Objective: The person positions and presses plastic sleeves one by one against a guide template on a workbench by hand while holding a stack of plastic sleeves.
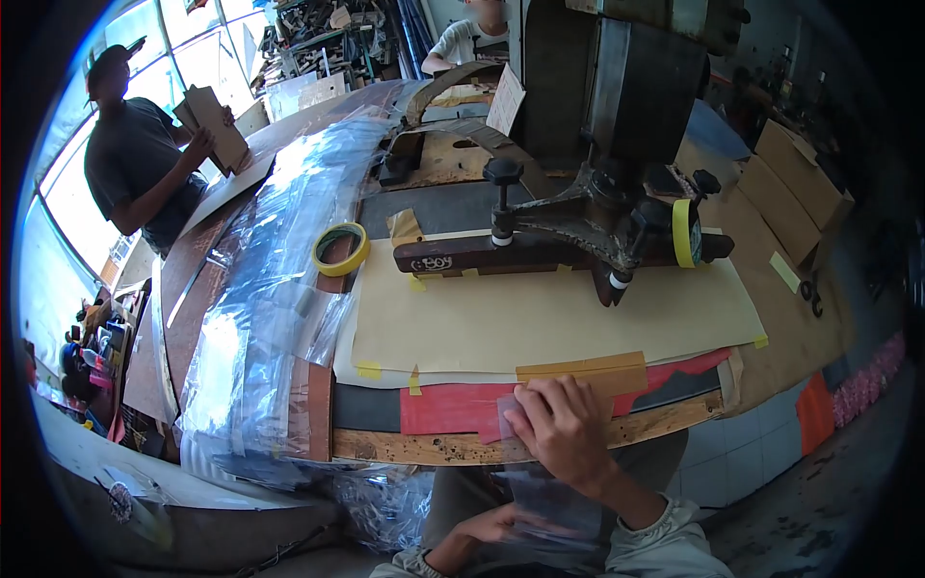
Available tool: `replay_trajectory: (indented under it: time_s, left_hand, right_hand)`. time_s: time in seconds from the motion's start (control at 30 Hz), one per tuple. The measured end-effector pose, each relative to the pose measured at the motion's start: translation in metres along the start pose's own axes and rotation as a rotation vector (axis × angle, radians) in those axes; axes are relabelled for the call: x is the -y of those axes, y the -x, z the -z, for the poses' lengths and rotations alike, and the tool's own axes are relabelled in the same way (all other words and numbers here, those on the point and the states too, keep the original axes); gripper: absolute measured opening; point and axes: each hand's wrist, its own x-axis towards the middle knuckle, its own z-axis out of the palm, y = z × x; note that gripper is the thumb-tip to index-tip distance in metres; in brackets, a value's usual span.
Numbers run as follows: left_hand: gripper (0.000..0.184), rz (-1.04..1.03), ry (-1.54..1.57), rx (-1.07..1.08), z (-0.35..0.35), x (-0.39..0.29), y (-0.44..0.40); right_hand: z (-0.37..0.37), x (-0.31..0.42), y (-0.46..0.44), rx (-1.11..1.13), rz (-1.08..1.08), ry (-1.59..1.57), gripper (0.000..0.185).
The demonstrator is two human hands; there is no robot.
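Note:
My right hand [564,429] is closed at the front edge of the press bed, its fingers on the upper end of a clear plastic sheet [525,482]. Just behind it lies a tan strip [588,371] on cream paper [540,328]. Lower down, near my lap, my left hand [496,525] is partly behind the clear sheet, and its fingertips are blurred. Red material [448,407] shows under the paper, taped with small yellow pieces. Over the paper stands a dark clamping bar [472,255] under the press head.
A yellow tape roll [340,249] rests left of the paper, beside stacked clear plastic [260,318]. Another roll [686,233] hangs on the press. Scissors [812,299] and a cardboard box [795,193] are at right. A person [145,159] holds boards at left; another person [469,43] is behind.

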Motion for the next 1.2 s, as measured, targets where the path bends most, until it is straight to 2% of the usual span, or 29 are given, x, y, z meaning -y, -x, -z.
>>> replay_trajectory:
  time_s: [0.1, 0.3, 0.37, 0.4, 0.43, 0.47, 0.57, 0.83, 0.93, 1.0, 1.2]
  left_hand:
    - [0.05, 0.023, 0.02, 0.038, 0.001, -0.003, -0.006]
    - [0.044, -0.014, 0.011, -0.008, -0.004, 0.013, -0.002]
    - [0.042, -0.1, 0.039, -0.077, 0.0, 0.033, 0.011]
    - [0.041, -0.046, 0.018, -0.105, -0.004, 0.019, 0.006]
    - [0.041, 0.008, -0.003, -0.134, -0.011, -0.007, -0.004]
    - [0.041, 0.061, -0.026, -0.163, -0.016, -0.025, -0.011]
    - [0.041, 0.043, -0.095, -0.131, -0.019, -0.04, -0.019]
    - [0.043, 0.041, -0.132, -0.068, -0.028, -0.043, -0.023]
    - [0.044, 0.185, -0.007, -0.107, -0.032, -0.049, -0.025]
    - [0.039, 0.064, -0.008, -0.105, -0.027, -0.039, -0.027]
    - [0.043, 0.052, 0.044, -0.069, -0.028, -0.039, -0.027]
  right_hand:
    - [-0.002, 0.003, 0.011, 0.003, 0.16, 0.052, 0.018]
    - [0.003, 0.004, 0.008, -0.032, 0.119, -0.048, 0.019]
    - [0.017, -0.003, -0.001, 0.085, 0.066, -0.08, 0.021]
    - [0.024, -0.008, -0.004, 0.145, 0.04, -0.098, 0.023]
    - [0.03, -0.012, -0.005, 0.21, -0.002, -0.075, 0.034]
    - [0.031, -0.014, -0.007, 0.175, -0.021, 0.008, 0.038]
    - [0.025, -0.023, -0.009, 0.109, -0.096, 0.203, 0.049]
    - [0.014, -0.022, 0.005, 0.026, -0.127, 0.182, 0.034]
    - [0.013, -0.021, 0.008, -0.043, -0.09, 0.195, 0.026]
    - [0.012, -0.023, 0.011, -0.06, -0.024, 0.214, 0.024]
    - [0.009, -0.021, 0.015, -0.108, 0.028, 0.335, 0.025]
